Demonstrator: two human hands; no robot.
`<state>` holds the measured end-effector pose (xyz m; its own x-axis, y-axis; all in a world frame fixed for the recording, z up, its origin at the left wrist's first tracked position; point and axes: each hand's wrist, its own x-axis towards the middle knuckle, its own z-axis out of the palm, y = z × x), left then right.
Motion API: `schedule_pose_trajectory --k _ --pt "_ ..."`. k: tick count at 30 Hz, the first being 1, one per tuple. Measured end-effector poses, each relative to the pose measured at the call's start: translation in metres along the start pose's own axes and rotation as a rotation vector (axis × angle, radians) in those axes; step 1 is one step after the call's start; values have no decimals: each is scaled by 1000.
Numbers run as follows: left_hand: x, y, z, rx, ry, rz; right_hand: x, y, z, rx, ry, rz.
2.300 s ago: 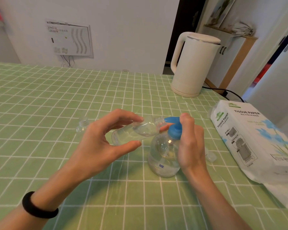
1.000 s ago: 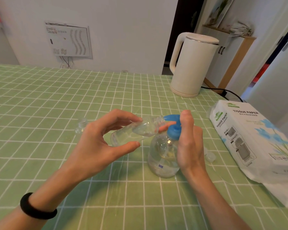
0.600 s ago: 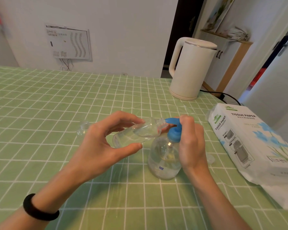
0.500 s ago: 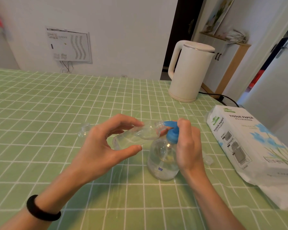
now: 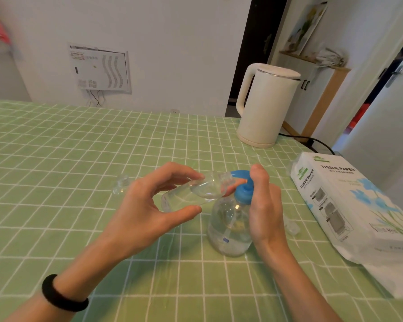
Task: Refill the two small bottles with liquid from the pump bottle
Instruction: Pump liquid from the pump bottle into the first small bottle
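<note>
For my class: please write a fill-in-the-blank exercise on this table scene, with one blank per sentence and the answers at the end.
1. The left hand holds a tilted small clear bottle, its mouth at the ____ pump spout.
2. The right hand holds the pump bottle, which stands on a ____ checked tablecloth.
3. The white pack at the right reads "____ PAPER".
4. A black band circles the ____ wrist.

Missing words: blue; green; TISSUE; left.
</note>
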<state>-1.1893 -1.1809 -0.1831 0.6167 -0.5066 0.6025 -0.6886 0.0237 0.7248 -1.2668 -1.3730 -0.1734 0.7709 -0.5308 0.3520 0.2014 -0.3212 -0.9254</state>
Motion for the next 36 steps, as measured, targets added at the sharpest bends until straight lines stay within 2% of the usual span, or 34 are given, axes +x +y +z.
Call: schedule_pose_trajectory --k 10,15,21,27,30,36 --pt "1 -1 1 5 4 -17 1 0 0 -10 -3 51" --pt "0 0 0 -9 7 -12 10 -9 -12 5 -118 212" --pt "0 1 0 -8 -3 -5 45 -44 -23 -277 -185 227" --pt "-1 0 1 -3 -2 -9 63 -57 -13 -627 -360 192" --pt "-1 0 1 -6 -3 -13 63 -54 -12 -678 -399 222" --pt "0 -2 -1 -21 -7 -19 61 -56 -11 -677 -365 252"
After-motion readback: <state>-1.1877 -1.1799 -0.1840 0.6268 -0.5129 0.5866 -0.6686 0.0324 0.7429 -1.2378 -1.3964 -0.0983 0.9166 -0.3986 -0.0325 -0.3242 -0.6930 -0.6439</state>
